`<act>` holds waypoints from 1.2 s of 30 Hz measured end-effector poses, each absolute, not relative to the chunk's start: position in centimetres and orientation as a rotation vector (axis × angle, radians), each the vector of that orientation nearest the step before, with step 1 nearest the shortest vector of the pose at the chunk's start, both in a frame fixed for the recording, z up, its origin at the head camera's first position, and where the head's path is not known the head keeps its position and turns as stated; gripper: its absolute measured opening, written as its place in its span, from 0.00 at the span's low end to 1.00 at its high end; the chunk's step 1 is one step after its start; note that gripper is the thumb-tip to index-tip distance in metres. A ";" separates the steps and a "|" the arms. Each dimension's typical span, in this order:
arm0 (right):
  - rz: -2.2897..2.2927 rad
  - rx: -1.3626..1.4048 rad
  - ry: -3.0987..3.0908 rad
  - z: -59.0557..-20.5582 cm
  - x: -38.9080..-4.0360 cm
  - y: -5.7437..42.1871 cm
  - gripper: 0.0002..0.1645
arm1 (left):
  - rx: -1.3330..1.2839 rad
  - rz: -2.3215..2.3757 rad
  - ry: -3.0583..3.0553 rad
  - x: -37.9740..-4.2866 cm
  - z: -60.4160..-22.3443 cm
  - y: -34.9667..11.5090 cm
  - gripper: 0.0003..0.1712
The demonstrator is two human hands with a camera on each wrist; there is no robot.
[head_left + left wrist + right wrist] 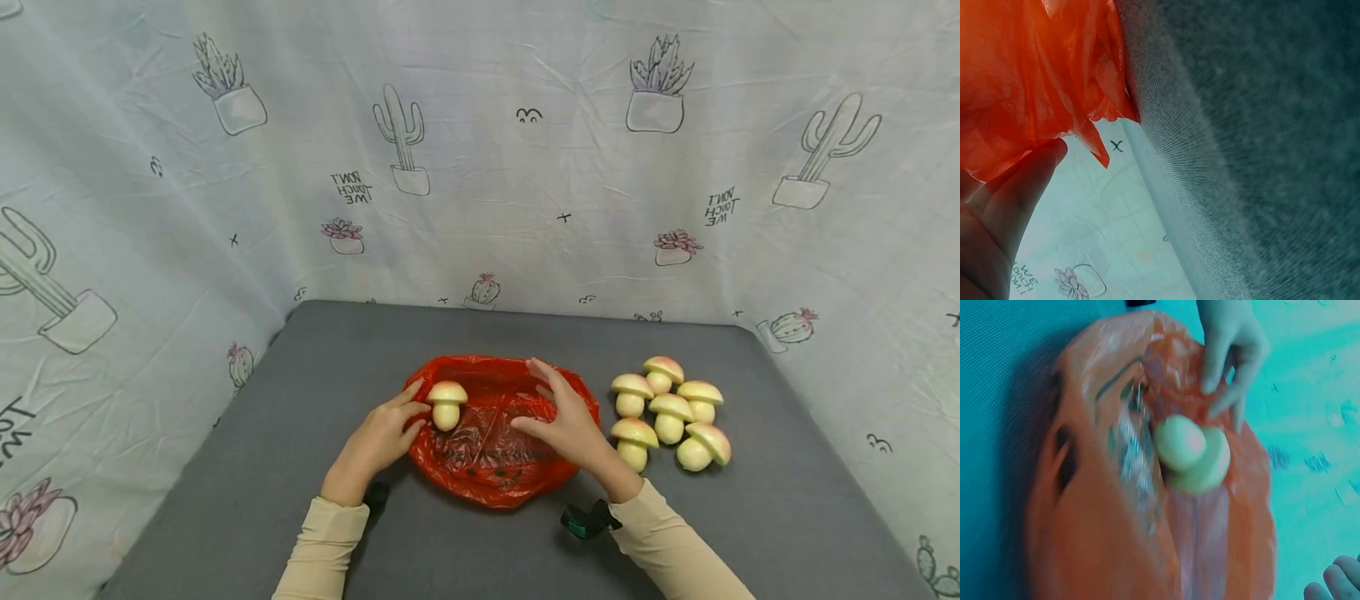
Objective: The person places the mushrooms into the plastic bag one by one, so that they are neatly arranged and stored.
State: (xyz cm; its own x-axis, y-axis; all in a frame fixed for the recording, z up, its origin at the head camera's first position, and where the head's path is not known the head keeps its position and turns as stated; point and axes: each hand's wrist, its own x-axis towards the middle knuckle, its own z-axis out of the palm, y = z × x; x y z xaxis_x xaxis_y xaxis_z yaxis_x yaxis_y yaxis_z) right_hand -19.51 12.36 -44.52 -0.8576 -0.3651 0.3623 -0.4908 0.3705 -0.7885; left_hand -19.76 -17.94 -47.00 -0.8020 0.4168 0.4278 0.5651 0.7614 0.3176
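A red plastic bag (498,487) lies spread on the grey table with its mouth open. One toy mushroom (447,405), pale yellow with a pink-tinged cap, is at the left part of the bag's mouth; the right wrist view shows the same mushroom (1180,444) against the red plastic. At the bag's left rim my left hand (384,435) pinches the plastic, its thumb (1029,187) against the edge. Over the bag's right side my right hand (566,421) is spread, fingers apart, with nothing in it.
Several more toy mushrooms (670,415) stand and lean in a cluster right of the bag, close to my right forearm. Behind the table hangs a white curtain (480,167) printed with cacti. A dark strap with a device (588,521) sits at my right wrist.
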 end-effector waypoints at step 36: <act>1.177 -0.131 -2.427 -47.7 -14.3 30.5 0.54 | -0.751 -0.653 -2.647 -19.7 -46.9 -18.0 0.14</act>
State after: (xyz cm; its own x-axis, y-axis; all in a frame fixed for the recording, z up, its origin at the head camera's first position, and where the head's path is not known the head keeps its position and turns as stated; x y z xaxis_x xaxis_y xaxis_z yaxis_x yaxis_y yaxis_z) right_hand -14.27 30.51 -47.67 -0.8999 0.2689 0.3432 -0.1031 0.6336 -0.7668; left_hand -19.75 -18.01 -46.94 -0.8134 0.4139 0.4089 0.5566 0.7581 0.3399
